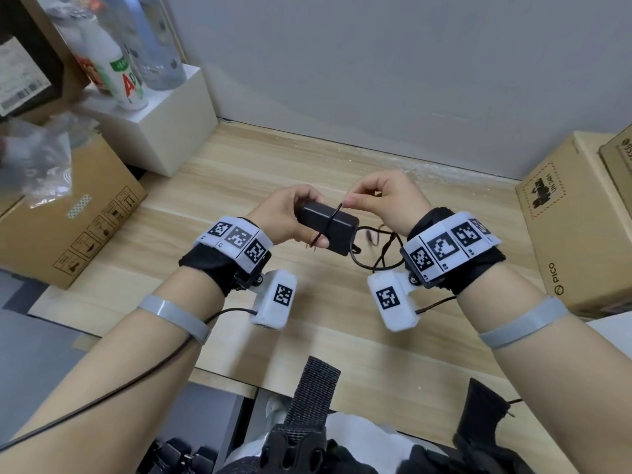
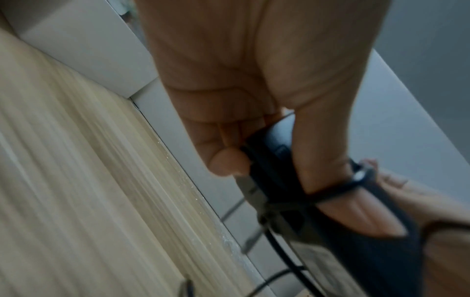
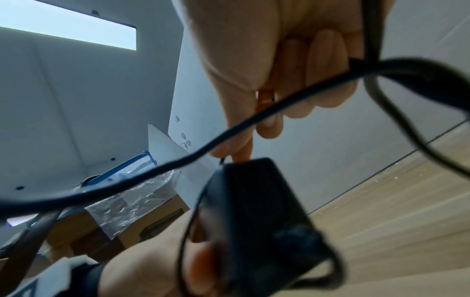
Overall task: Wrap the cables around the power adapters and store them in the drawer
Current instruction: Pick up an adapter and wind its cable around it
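A black power adapter (image 1: 337, 225) is held above the wooden desk (image 1: 239, 186) by my left hand (image 1: 284, 213), fingers and thumb curled round its left end. A thin black cable (image 1: 330, 222) crosses the adapter's middle in one loop. My right hand (image 1: 379, 196) pinches that cable just above the adapter between thumb and forefinger. Loose cable (image 1: 379, 254) hangs in coils under the right wrist. The left wrist view shows the adapter (image 2: 269, 166) gripped, with cable (image 2: 338, 191) over the thumb. The right wrist view shows the adapter (image 3: 257, 205) and a slack cable (image 3: 229, 130) across the frame.
Cardboard boxes stand on the desk's left (image 1: 68, 227) and right (image 1: 574, 227). A white box (image 1: 164, 121) with bottles (image 1: 116, 73) on top sits at the back left. A second black adapter (image 1: 485, 419) lies at the desk's near right edge. A grey wall is behind.
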